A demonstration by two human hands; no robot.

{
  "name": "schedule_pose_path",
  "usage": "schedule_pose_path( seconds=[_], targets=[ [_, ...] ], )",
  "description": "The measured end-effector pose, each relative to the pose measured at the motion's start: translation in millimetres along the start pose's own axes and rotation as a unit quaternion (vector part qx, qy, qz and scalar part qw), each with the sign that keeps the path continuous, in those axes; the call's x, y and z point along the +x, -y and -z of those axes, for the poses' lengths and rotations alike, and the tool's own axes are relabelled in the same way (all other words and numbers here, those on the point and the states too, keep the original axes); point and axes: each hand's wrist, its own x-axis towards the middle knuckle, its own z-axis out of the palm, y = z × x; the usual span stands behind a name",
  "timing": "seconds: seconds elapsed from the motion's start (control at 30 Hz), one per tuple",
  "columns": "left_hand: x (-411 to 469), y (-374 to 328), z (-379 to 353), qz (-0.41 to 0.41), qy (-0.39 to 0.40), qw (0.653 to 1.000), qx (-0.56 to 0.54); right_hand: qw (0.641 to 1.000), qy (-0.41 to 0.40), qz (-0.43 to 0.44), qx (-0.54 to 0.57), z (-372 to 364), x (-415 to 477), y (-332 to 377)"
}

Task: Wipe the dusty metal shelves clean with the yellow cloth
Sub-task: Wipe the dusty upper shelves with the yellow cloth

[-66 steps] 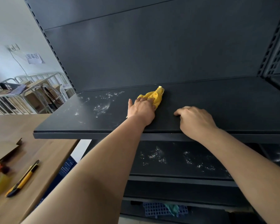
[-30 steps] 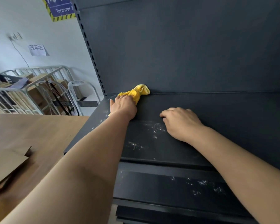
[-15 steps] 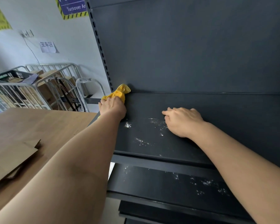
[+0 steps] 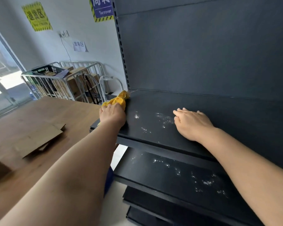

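Note:
My left hand (image 4: pixel 112 115) presses the bunched yellow cloth (image 4: pixel 118 100) onto the far left end of the upper dark metal shelf (image 4: pixel 235 118), close to the back corner by the perforated upright. The cloth sticks out beyond my fingers. White dust patches (image 4: pixel 153 121) lie on the shelf between my hands. My right hand (image 4: pixel 192 123) rests flat, palm down, on the same shelf to the right, holding nothing. A lower shelf (image 4: pixel 162 176) carries more white dust specks.
A wooden table (image 4: pixel 31 121) stands left of the shelving, with a flat piece of cardboard (image 4: pixel 39 141) on it. Metal cage carts (image 4: pixel 64 82) with boxes stand by the far wall. The shelf's dark back panel (image 4: pixel 203 54) rises behind.
My left hand has slid the cloth leftward along the shelf to its left end. My right hand has stayed resting on the shelf. The view has turned to the left.

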Motion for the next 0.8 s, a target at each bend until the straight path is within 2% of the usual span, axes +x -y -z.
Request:
schedule_pose_path(
  seconds=[0.3,0.5,0.8],
  targets=[
    [-40.4,-2.2,8.8,0.023,-0.009,0.999,-0.030,0.999,-0.007,-0.010,-0.030,9.2,-49.7,-26.5],
    [-74.1,-33.7,12.6,-0.011,-0.005,1.000,-0.028,0.999,-0.031,-0.013,-0.021,5.7,-82.2,-51.5],
    [-134.2,-108.3,12.5,-0.106,0.006,0.994,-0.035,0.996,-0.059,-0.066,-0.013,9.3,-143.5,-96.0]
  ],
)
